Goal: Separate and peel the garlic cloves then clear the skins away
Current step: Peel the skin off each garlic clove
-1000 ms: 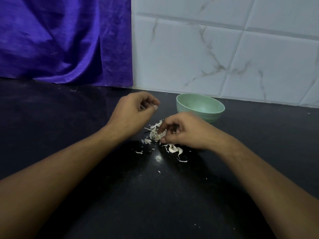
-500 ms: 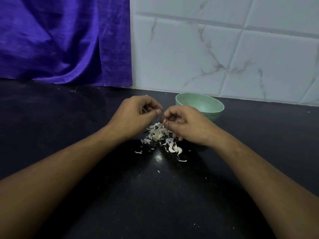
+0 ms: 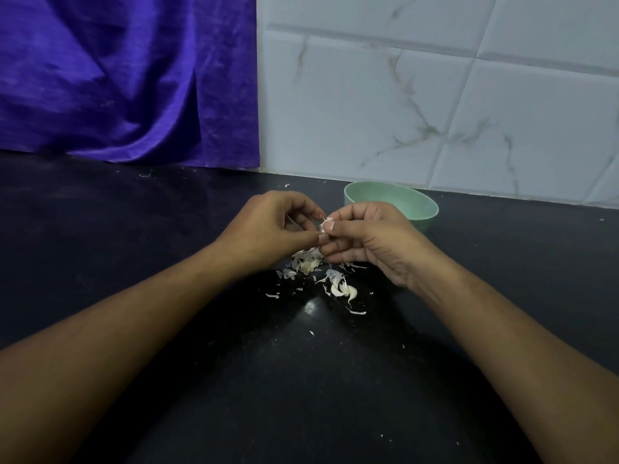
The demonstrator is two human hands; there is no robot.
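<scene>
A small garlic clove (image 3: 323, 226) is pinched between the fingertips of both hands, just above the counter. My left hand (image 3: 271, 226) grips it from the left, my right hand (image 3: 365, 239) from the right. Most of the clove is hidden by the fingers. Below the hands lies a loose pile of white garlic skins (image 3: 306, 262) on the black counter. A couple of pale cloves (image 3: 343, 289) with skin rest just in front of the pile.
A pale green bowl (image 3: 418, 204) stands behind my right hand, near the white tiled wall (image 3: 435, 95). A purple cloth (image 3: 127, 78) hangs at the back left. Tiny skin flakes dot the black counter (image 3: 301, 380).
My right hand has lifted from the skin pile with a clove and met my left hand, which moved slightly right. Both now pinch the clove together.
</scene>
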